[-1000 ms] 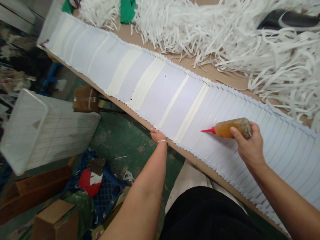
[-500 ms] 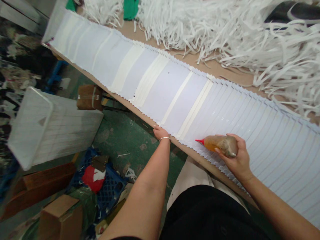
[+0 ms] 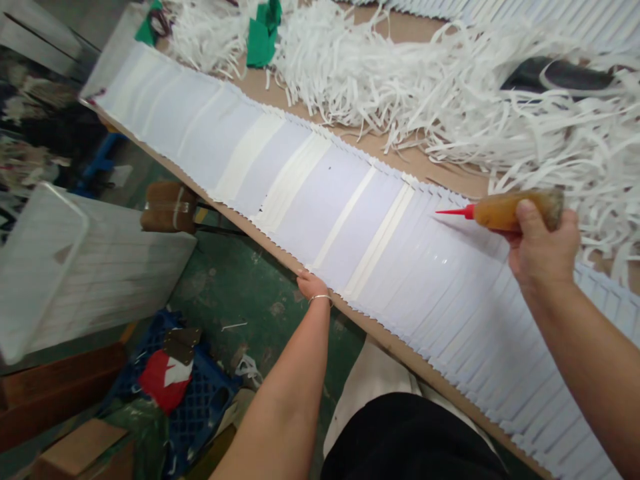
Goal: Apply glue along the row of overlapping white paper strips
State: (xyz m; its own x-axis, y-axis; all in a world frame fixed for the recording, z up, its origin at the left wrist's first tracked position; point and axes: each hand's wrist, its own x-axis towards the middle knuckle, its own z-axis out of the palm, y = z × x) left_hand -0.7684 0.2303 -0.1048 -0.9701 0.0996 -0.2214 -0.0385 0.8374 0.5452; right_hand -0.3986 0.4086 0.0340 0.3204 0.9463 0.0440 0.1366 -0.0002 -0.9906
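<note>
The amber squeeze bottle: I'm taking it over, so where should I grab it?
Probably around the wide amber body, from above, between the thin red nozzle and the right hand gripping its rear end. The body lies nearly level and is the thickest part; the pointed nozzle offers no real hold.

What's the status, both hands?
Left hand resting on fanned white strips at board edge. Right hand gripping red-nozzled squeeze bottle above them. Loose paper shreds beyond.

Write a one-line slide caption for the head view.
Right hand holds a red-tipped squeeze bottle above overlapping white strips; left hand rests at the board edge.
</note>
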